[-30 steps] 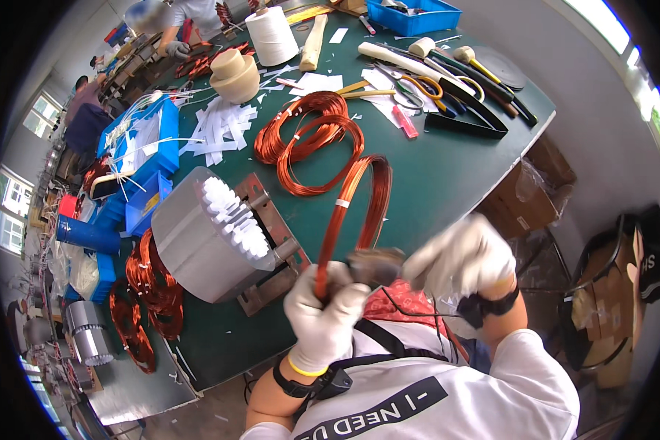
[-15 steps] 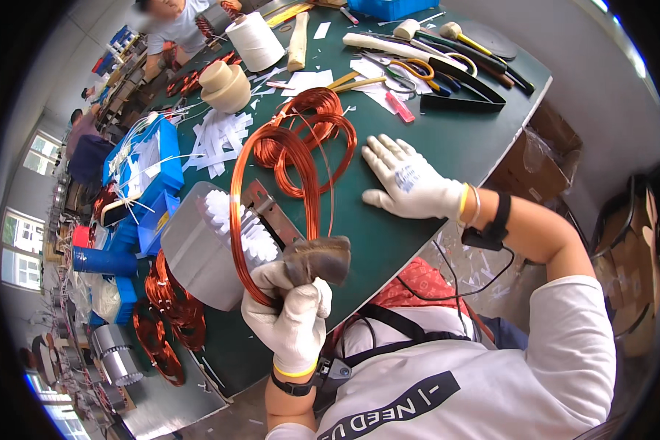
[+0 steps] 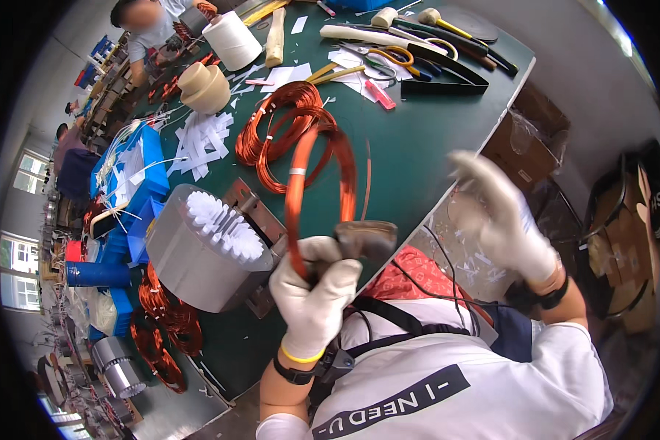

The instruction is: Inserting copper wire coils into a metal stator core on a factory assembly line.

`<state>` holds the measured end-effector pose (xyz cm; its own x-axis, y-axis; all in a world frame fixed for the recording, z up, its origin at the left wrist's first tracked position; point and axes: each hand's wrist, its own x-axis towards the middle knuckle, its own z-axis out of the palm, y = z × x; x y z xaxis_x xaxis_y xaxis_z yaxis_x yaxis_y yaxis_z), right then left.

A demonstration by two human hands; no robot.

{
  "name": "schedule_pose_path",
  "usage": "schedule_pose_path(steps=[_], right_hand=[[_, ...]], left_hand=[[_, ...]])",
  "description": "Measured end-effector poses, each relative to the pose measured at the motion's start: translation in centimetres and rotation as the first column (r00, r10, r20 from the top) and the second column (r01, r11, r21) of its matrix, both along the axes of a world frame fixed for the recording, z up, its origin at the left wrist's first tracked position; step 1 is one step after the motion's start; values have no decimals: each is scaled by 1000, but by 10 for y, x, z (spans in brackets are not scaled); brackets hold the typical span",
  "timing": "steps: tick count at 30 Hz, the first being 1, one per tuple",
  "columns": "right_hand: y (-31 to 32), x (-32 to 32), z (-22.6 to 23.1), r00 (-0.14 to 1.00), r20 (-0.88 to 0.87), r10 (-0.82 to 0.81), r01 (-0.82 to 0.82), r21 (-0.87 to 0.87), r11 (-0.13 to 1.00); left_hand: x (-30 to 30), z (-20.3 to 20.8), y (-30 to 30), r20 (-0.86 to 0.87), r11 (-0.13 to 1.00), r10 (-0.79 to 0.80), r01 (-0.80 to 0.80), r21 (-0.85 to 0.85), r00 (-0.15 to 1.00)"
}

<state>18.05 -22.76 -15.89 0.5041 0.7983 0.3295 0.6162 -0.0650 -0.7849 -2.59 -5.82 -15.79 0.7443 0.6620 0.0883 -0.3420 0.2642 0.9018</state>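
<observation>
Steadying a copper-wire coil (image 3: 294, 205), the left hand (image 3: 312, 297) clasps it; the blurred right hand (image 3: 504, 216) looks unfurled and empty. The next move likely calls for bundled strands.

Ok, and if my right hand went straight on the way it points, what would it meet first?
Probably the edge of the green table, though your right hand is blurred and may be above it, as depth is unclear. Past the edge, the line runs roughly toward the small pink item.

Bright light, edges curved and black.
We see glare at the upper-right window (image 3: 614, 28); the right hand (image 3: 507, 224) is blurred.
</observation>
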Motion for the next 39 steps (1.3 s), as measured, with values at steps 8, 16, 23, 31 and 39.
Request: schedule_pose_path(steps=[8, 16, 23, 31, 39], right_hand=[[92, 2, 34, 794, -528, 300, -218, 214, 952], [127, 75, 23, 847, 473, -243, 51, 382, 923], [89, -58, 33, 720, 612, 327, -466, 78, 881], [88, -2, 49, 854, 340, 393, -397, -61, 916], [75, 17, 10, 640, -714, 284, -76, 309, 948]], left_hand=[[-18, -11, 15, 116, 934, -253, 274, -229, 960], [-39, -3, 20, 356, 801, -205, 366, -474, 912], [-29, 14, 13, 52, 825, -287, 274, -494, 957], [-40, 14, 13, 148, 908, -230, 266, -325, 962], [-47, 2, 11, 337, 868, -189, 317, -382, 922]])
